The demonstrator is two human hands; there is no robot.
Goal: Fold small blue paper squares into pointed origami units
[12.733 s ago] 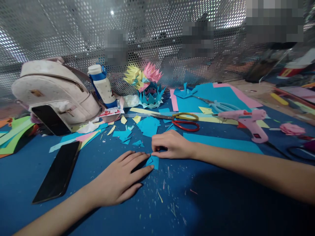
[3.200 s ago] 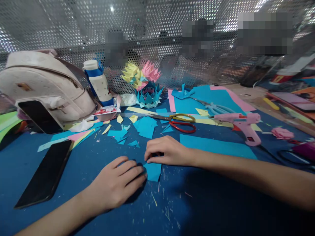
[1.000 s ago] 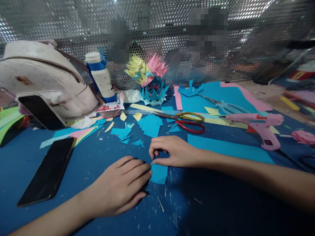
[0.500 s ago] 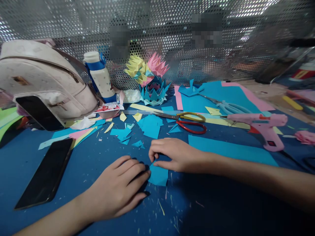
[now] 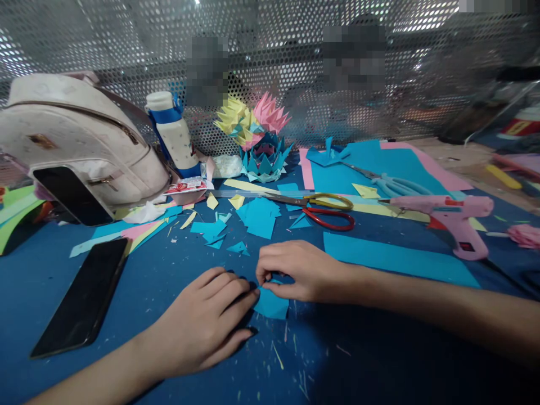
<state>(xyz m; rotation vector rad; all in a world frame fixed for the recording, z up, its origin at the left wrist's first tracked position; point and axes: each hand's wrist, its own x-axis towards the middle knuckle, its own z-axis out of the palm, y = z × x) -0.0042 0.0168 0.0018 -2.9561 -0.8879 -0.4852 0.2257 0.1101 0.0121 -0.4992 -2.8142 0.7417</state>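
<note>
A small blue paper piece (image 5: 272, 304) lies on the dark blue table between my hands. My left hand (image 5: 211, 320) rests flat on the table, fingers spread, one fingertip at the paper's left edge. From the right, my right hand (image 5: 295, 270) pinches the paper's upper left corner between thumb and fingers. Just beyond are cut blue pieces (image 5: 258, 216) in a loose stack, with smaller scraps (image 5: 208, 229) to their left. Red and yellow handled scissors (image 5: 329, 211) lie behind my right hand.
Two phones (image 5: 84, 298) (image 5: 71, 194), a white backpack (image 5: 80, 135) and a bottle (image 5: 175, 135) stand or lie left. Folded paper flowers (image 5: 264, 154) stand at the back. Right are a pink glue gun (image 5: 459, 219), light blue scissors (image 5: 400, 184) and blue sheets (image 5: 396, 256).
My right hand has moved slightly toward me, its thumb and fingers closing on the blue paper's corner. My left hand has stayed nearly in place.
</note>
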